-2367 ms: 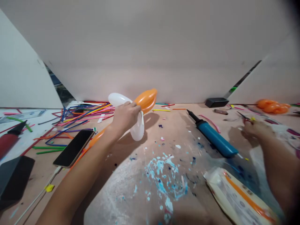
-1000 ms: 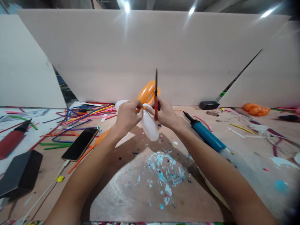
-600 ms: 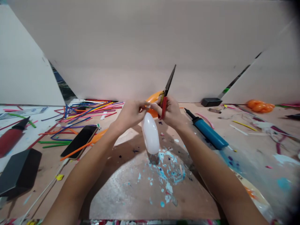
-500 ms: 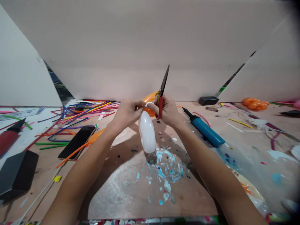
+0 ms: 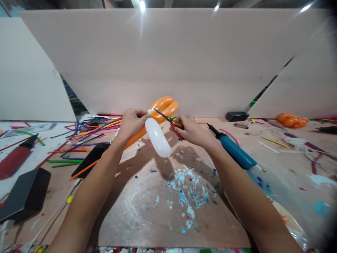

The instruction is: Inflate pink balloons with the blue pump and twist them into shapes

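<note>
left of centre, the left hand (image 5: 134,121) pinches the white balloon (image 5: 158,138) by its end, fingertips closed together, above the bench (image 5: 126,211); orange balloon loops (image 5: 171,108) sit behind. the scissors (image 5: 168,118) point at that end (contact is too small to tell), gripped by the curled right hand (image 5: 191,130). trimming seems in hand; the next move calls for a snip clear of the inflated skin.

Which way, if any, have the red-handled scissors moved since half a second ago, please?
Yes: against the blue balloon pump, the red-handled scissors have swung down and left, their blades now pointing toward the left hand.
</note>
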Motion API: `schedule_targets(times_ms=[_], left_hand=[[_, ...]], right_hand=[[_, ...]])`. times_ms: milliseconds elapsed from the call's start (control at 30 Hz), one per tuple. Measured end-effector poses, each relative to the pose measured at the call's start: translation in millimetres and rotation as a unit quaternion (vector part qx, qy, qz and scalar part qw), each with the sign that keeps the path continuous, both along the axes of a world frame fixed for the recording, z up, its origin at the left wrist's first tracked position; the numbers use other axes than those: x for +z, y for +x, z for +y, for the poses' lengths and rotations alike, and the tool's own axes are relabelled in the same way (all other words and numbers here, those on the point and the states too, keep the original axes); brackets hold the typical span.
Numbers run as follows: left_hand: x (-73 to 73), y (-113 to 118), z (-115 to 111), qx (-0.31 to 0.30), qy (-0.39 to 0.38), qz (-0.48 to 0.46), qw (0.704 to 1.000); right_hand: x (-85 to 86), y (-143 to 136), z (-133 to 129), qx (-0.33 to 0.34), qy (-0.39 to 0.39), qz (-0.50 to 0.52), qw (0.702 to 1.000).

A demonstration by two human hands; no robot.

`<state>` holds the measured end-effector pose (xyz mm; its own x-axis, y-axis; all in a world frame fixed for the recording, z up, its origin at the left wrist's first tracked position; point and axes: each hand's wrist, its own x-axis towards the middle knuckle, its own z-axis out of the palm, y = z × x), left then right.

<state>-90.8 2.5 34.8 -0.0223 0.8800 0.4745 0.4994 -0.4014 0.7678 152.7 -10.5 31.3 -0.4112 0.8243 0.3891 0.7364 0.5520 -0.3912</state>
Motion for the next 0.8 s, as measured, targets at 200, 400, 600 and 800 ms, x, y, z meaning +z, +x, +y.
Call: schedule_targets(times_ms=[200, 400, 600, 800], left_hand=[[1.9, -1.4, -1.4, 0.008, -0.005, -0.028, 1.0], [2.8, -3.5, -2.8, 0.004, 0.001, -0.056, 0.998], [4.8, 2.9, -6.9, 0.0, 0.0, -0.037, 0.999], [1.4, 10.9, -8.7, -0.03, 0.022, 0.008, 0.999]], right_hand=[[-1.7, -1.6, -0.7, -0.045, 0.045, -0.05, 0.997], [8.8, -5.7, -10.3, -0.111, 0.057, -0.079, 0.989], [11.3, -11.7, -18.3, -0.092, 0.066, -0.133, 0.985], [12.1, -15.3, -21.9, -0.073, 0.073, -0.14, 0.985]])
